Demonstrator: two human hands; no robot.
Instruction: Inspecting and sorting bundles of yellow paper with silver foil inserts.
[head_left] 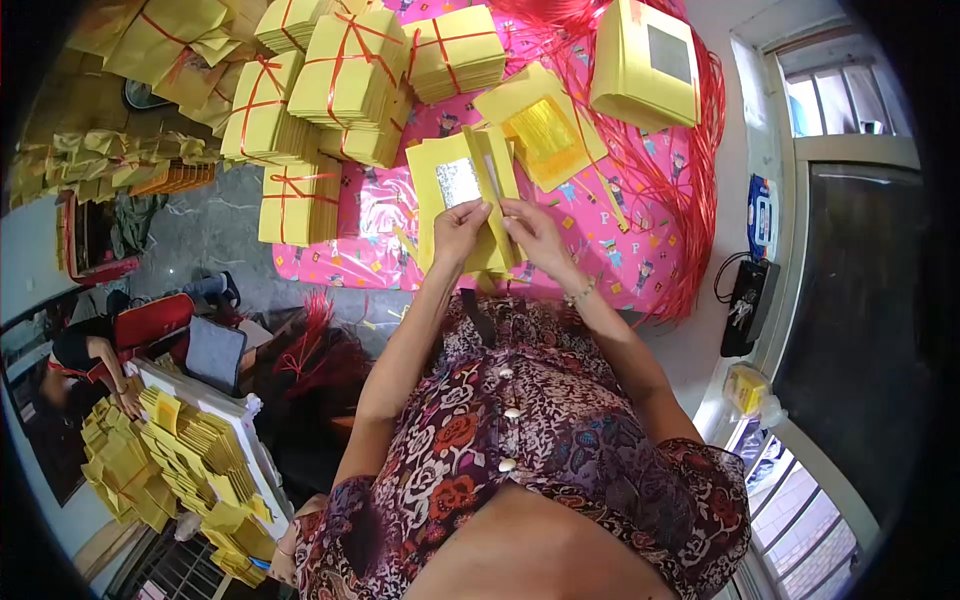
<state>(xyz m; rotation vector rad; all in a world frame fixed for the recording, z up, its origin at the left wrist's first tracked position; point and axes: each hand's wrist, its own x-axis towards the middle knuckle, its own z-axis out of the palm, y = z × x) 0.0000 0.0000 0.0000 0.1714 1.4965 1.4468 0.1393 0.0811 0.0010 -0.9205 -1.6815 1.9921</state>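
Head view shows a desk under a glossy pink plastic cover printed with small figures [345, 265], reaching away from the person. Across its far left stand rectangular stacks of yellow paper bound crosswise with red ribbon [345, 75], some piled on others. Long loose strands of shiny red plastic string [700, 190] run down the right side and gather at the far edge. At the far right, among those strands, is a thick unbound block of yellow paper with a grey square on it [640, 65]. Left of and nearer than that block, a flat yellow sheet with a shiny gold square [545, 135] lies at a slant. At the near middle, just in front of the person, are yellow paper sheets with a silver foil square [428, 215], partly folded up along their right side. The left hand [458, 234] pinches the raised fold between thumb and fingers; the right hand [538, 240], just beside it, pinches the fold's right edge. Round the right wrist sits a thin beaded bracelet [580, 292].
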